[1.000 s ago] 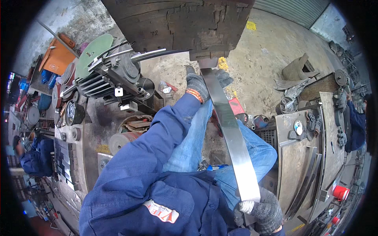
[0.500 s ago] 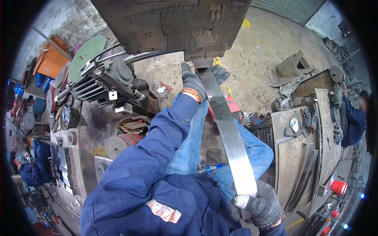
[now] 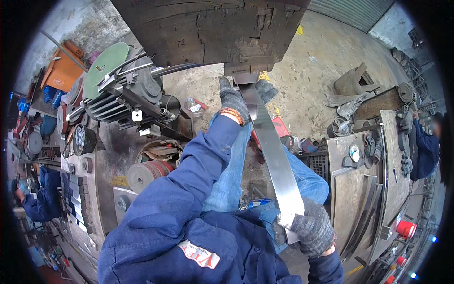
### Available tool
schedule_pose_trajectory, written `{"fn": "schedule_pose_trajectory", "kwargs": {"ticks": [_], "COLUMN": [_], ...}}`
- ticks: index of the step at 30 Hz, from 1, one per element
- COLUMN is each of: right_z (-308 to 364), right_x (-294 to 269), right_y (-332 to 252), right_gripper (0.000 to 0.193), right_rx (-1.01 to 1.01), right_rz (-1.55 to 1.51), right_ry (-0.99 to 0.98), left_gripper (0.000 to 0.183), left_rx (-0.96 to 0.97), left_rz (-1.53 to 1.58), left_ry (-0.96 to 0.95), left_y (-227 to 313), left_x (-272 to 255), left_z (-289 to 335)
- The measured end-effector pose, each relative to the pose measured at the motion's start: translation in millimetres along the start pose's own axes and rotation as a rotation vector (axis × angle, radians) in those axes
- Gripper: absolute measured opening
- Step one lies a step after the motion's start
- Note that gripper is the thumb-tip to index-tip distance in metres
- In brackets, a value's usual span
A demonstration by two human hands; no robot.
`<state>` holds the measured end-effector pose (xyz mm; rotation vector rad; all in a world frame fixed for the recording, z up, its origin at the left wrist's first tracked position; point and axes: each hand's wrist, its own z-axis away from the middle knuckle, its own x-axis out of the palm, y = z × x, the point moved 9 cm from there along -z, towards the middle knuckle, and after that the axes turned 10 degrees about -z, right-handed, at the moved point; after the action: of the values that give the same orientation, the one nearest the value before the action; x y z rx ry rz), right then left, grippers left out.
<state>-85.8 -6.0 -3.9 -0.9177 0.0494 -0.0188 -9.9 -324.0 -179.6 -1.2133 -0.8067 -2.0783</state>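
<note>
A long, flat, shiny metal strip (image 3: 276,163) runs from under the large dark block (image 3: 208,35) down toward my body. Near its far end my left hand (image 3: 235,103), in a grey knit glove, wraps it from below, with fingertips showing past the right edge. My right hand (image 3: 309,229), gloved the same way, grips the near end, thumb on top. Where the strip's far end meets the block's lower edge, the contact is partly hidden. My knees in blue jeans lie beneath the strip.
Left stands a motor with a green disc (image 3: 108,64); abrasive belt rolls (image 3: 144,177) sit below it. A workbench (image 3: 350,189) on the right carries curved metal strips and gloves. A person (image 3: 425,149) works at far right, another person (image 3: 40,203) at far left.
My right hand has moved forward, away from my body, and slightly left, carrying the strip's near end along. My left hand stays nearly in place under the far end.
</note>
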Motion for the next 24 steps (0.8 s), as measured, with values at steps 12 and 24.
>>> {"fn": "schedule_pose_trajectory", "kwargs": {"ticks": [12,24], "right_z": [-43.3,-89.3], "right_x": [8.0,16.0], "right_y": [-5.6,-2.2], "right_gripper": [0.039,0.032], "right_rx": [0.083,0.036], "right_rz": [-0.263,-0.422], "right_ry": [-0.028,-0.073], "left_gripper": [0.112,0.112], "left_rx": [0.032,0.046], "left_rz": [-0.045,-0.022], "left_ry": [0.040,0.048], "left_y": [-4.0,4.9], "left_x": [23.6,11.8], "left_z": [11.8,4.8]}}
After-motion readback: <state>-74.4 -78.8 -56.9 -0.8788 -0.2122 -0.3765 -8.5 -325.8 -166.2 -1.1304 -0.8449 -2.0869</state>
